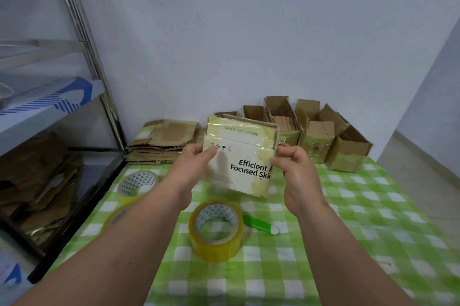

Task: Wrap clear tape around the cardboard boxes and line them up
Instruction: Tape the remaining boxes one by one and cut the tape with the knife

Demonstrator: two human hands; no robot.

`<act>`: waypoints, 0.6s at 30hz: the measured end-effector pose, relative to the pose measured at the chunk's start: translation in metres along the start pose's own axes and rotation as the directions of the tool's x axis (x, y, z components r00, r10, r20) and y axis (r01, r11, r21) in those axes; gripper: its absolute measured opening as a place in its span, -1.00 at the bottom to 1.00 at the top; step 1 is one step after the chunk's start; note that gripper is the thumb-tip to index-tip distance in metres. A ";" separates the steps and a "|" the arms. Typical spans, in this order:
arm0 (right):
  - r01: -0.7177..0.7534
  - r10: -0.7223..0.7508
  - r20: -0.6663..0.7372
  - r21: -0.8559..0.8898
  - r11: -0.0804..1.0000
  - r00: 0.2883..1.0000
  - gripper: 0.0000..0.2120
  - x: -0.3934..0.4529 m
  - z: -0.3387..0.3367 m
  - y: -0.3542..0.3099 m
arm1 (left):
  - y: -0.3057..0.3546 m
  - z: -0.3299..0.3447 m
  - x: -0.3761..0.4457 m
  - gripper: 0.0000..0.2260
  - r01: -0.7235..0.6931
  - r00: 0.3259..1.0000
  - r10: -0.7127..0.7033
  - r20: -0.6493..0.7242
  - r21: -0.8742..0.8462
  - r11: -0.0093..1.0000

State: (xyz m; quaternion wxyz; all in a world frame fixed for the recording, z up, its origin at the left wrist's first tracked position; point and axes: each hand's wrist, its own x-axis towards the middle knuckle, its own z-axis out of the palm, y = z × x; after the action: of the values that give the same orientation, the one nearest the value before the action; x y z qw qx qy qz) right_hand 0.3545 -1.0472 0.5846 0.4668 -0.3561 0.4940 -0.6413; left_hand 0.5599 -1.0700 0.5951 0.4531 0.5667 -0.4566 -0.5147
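held box: one printed cardboard box (240, 158) was up off the green checked tablecloth (348, 206), just beyond the middle tape roll
left hand: the left hand (193, 163) gripped the held box's left edge, thumb on the printed face
right hand: the right hand (296, 168) gripped the held box's right edge, fingers curled round it
writing on held box: "efficient" and "focused ski…" in bold black, the rest hidden by the right hand; on the upper flap, upside down, "high end …ma brand", the middle word unclear; a few small handling symbols near the left thumb
tape rolls: three rolls of yellowish clear tape; the middle tape roll (216, 229) stood nearest the viewer, a second roll (137, 183) lay left of it, a third roll (117, 214) sat mostly hidden under the left forearm
open boxes: a row of about five open cardboard boxes (316, 136) stood beyond the middle tape roll, against the wall, some glossy with tape
flattened boxes: one stack of flattened cardboard (161, 141) lay beyond and left of the middle tape roll
cutter: one green cutter (258, 224) lay just right of the middle tape roll
shelf: one metal shelf (74, 106) stood far left of the middle tape roll, with more flattened cardboard on its lower level
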 end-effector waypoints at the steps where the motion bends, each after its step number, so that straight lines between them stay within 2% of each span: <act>1: 0.002 -0.003 0.025 0.027 1.000 1.000 -0.77 0.001 -0.002 0.003 | -0.004 -0.001 0.004 -0.66 0.033 0.999 -0.033 0.035 0.001 0.999; 4: -0.001 0.000 0.064 0.010 1.000 0.998 -0.63 0.006 -0.011 0.007 | -0.015 -0.003 0.011 -0.76 0.070 0.987 -0.058 0.150 -0.074 0.995; 7: -0.059 0.068 0.099 -0.086 0.995 0.993 -0.14 0.012 -0.020 0.012 | -0.023 -0.001 0.017 -0.80 0.032 0.987 -0.016 0.162 -0.096 0.995; 8: -0.081 0.094 0.124 -0.109 0.991 0.988 -0.01 0.015 -0.022 0.015 | -0.025 0.000 0.019 -0.76 0.023 0.985 -0.008 0.173 -0.083 0.996; 10: -0.095 0.119 0.157 -0.155 0.983 0.980 0.11 0.017 -0.022 0.020 | -0.029 0.001 0.023 -0.58 0.028 0.982 -0.021 0.186 -0.034 0.999; 12: -0.048 0.086 0.133 -0.269 0.962 0.987 0.14 0.015 -0.017 0.023 | -0.029 0.005 0.023 -0.41 0.018 0.991 -0.034 0.133 0.115 0.993; 14: 0.052 -0.013 0.094 -0.423 0.905 0.995 0.08 0.012 -0.011 0.026 | -0.026 0.012 0.018 -0.30 -0.038 0.998 0.020 0.062 0.297 0.954; 16: 0.137 -0.110 0.082 -0.515 0.846 0.991 0.04 0.011 -0.008 0.031 | -0.024 0.017 0.017 -0.31 -0.086 0.996 0.072 0.059 0.285 0.955; 18: 0.152 -0.124 0.089 -0.521 0.840 0.988 0.01 0.010 -0.009 0.035 | -0.024 0.020 0.017 -0.38 -0.099 0.989 0.069 0.130 0.235 0.967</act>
State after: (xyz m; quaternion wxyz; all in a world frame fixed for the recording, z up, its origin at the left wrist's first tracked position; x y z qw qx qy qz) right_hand 0.3519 -1.0569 0.5488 0.3168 -0.5210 0.6114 -0.5044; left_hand 0.5421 -1.0833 0.5670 0.3741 0.5652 -0.5659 -0.4694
